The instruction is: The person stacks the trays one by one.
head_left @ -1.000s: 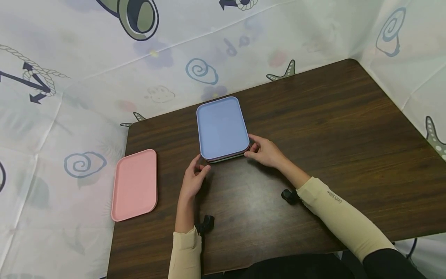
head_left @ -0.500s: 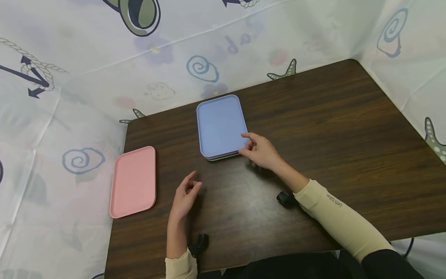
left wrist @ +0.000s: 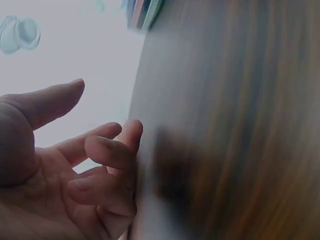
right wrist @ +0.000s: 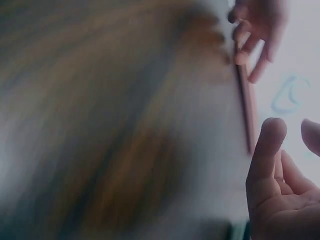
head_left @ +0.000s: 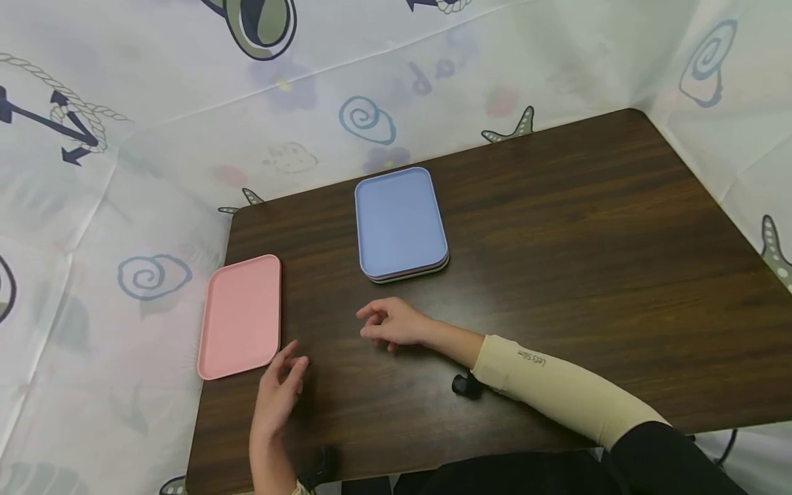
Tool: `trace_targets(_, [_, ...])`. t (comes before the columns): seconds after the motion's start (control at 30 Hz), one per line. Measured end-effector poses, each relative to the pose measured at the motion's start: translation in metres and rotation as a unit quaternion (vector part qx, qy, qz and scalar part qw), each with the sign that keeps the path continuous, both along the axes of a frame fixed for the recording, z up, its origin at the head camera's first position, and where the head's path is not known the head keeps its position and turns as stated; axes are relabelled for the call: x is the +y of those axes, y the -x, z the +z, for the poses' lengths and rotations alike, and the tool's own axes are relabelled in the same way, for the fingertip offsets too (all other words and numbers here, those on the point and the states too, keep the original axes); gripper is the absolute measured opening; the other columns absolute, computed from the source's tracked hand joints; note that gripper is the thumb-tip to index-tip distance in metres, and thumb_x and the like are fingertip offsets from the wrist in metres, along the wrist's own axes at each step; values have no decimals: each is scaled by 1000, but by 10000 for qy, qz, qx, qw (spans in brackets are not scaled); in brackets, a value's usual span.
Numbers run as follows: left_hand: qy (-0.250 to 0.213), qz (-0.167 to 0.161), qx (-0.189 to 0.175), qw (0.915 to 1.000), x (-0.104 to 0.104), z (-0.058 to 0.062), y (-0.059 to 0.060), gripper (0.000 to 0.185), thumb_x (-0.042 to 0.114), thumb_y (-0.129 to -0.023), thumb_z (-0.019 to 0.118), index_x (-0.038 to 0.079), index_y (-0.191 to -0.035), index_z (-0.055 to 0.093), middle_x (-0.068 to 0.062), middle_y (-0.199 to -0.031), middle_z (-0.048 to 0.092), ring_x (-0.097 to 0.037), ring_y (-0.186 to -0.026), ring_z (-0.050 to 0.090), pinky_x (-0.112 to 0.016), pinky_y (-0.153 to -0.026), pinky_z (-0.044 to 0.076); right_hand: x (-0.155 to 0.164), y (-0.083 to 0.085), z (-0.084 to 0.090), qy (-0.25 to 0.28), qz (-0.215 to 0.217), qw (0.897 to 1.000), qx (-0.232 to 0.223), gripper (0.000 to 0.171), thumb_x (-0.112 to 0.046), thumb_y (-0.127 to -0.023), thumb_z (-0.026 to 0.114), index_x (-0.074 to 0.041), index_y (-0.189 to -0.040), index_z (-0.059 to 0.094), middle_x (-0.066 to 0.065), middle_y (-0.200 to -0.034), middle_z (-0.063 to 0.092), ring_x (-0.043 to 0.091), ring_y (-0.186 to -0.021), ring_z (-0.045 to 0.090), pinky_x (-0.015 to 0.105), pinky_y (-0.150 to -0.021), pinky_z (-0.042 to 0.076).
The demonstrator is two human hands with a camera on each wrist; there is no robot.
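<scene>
A pink tray (head_left: 241,316) lies by itself on the left of the table. My left hand (head_left: 278,395) is near its lower right corner, fingers loosely bent and holding nothing. My right hand (head_left: 396,322) hovers over the table in front of a stack of trays, its fingers relaxed around nothing. On top of that stack is a blue tray (head_left: 402,223), with the edges of other trays showing beneath it. In the left wrist view the coloured edges of the stack (left wrist: 145,12) show at the top. The right wrist view catches the pink tray's edge (right wrist: 246,107) past the fingers.
The dark wood table (head_left: 557,261) stretches far to the right. A white printed curtain (head_left: 297,130) hangs along its back and sides. Black wrist cameras, such as the right one (head_left: 467,386), sit at the forearms.
Both hands have left the tray stack and moved left and toward the body. The left hand is now beside the pink tray; the stack stays in place with the blue tray on top.
</scene>
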State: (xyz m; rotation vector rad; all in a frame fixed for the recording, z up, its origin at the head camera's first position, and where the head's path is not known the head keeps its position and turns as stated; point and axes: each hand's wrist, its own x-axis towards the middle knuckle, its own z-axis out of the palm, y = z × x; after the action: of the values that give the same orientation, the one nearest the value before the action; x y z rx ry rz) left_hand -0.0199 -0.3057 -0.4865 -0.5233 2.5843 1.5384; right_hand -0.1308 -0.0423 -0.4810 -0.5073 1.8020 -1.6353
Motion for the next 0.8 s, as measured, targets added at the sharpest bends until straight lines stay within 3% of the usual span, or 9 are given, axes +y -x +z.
trace_targets(0.1, [753, 387, -92, 9964, -25, 8, -7, 53, 33, -102, 54, 9, -148, 42, -17, -116, 55, -19, -77, 54, -27, -64, 44, -18, -4, -5, 225, 61, 9985, -492, 41, -9, -93, 66, 4, -131, 56, 10, -102, 66, 34, -90, 66, 31, -56, 54])
trace_targets(0.2, [1471, 811, -196, 9856, -54, 17, -10, 59, 36, -102, 50, 4, -149, 37, -24, -124, 53, -34, -98, 55, -42, -80, 46, -34, -5, -9, 532, 40, 9937, -982, 43, -6, -94, 63, 5, -135, 52, 18, -115, 64, 32, -98, 66, 34, -62, 56])
trace_targets(0.3, [2007, 1216, -270, 9717, -83, 25, -11, 63, 37, -102, 47, -1, -150, 33, -30, -129, 47, -46, -113, 46, -58, -90, 38, -50, -8, -12, 803, 39, 9869, -1401, 47, -3, -96, 60, 5, -140, 47, 23, -128, 58, 30, -105, 64, 38, -69, 57])
trace_targets(0.37, [2266, 1370, -281, 9639, -99, 28, -8, 64, 37, -101, 47, -3, -149, 32, -32, -131, 43, -50, -117, 41, -61, -95, 33, -60, -8, -12, 956, 45, 9821, -1622, 49, -2, -96, 60, 4, -142, 45, 23, -135, 53, 28, -109, 63, 40, -73, 57])
trace_targets(0.57, [2734, 1216, -588, 9524, -129, 30, 1, 71, 37, -100, 46, -10, -149, 25, -37, -134, 35, -55, -122, 34, -63, -101, 27, -88, -11, -15, 1221, 377, 9701, -2063, 56, -2, -97, 57, 0, -149, 36, 19, -148, 42, 26, -123, 53, 46, -85, 53])
trace_targets(0.67, [2808, 997, -725, 9518, -137, 27, 6, 72, 38, -101, 45, -13, -147, 24, -39, -135, 35, -56, -124, 33, -63, -103, 26, -98, -12, -17, 1289, 498, 9657, -2198, 58, -4, -99, 56, -2, -152, 31, 17, -152, 36, 27, -130, 47, 48, -90, 50])
trace_targets(0.8, [2777, 774, -757, 9545, -143, 20, 12, 66, 39, -100, 45, -13, -141, 37, -41, -135, 39, -57, -125, 36, -62, -103, 28, -105, -15, -20, 1340, 513, 9623, -2310, 61, -5, -99, 55, -3, -153, 28, 14, -154, 34, 27, -134, 43, 49, -93, 48])
